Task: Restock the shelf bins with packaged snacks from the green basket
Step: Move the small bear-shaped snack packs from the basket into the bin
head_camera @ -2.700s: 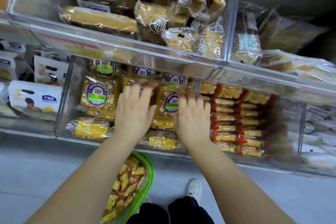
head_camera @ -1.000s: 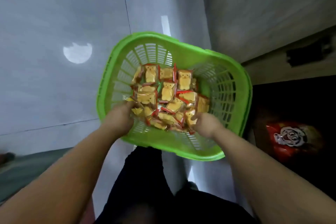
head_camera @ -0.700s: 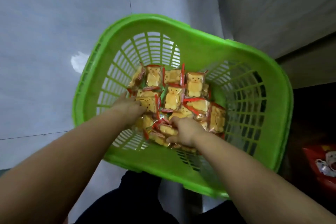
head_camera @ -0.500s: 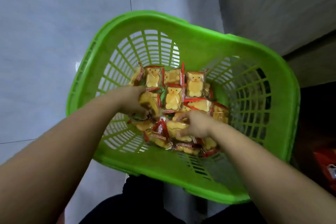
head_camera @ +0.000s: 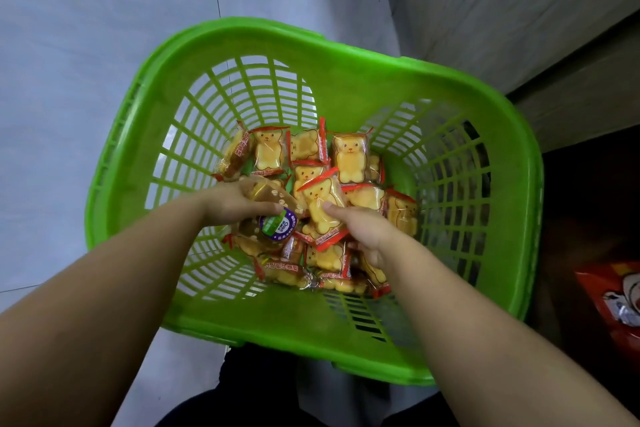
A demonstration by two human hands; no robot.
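Note:
A green slatted basket (head_camera: 346,55) sits on the floor below me. Several bear-shaped cake packets (head_camera: 349,158) with red seams lie in a heap in its bottom. My left hand (head_camera: 232,203) grips a brown oat-topped snack packet with a purple and green round label (head_camera: 275,220). My right hand (head_camera: 363,225) pinches one bear cake packet (head_camera: 320,208) between thumb and fingers, lifted slightly over the heap. The shelf bins are out of view.
Grey floor tiles (head_camera: 86,45) spread to the left and behind the basket. A grey panel (head_camera: 519,10) rises at the upper right. A red printed package (head_camera: 620,298) lies in the dark area at the right edge. My dark trousers show below the basket.
I turned from the shelf bins down to the basket. Both hands dug into the heap; the left came up holding the labelled brown packet, the right closed on a bear cake packet.

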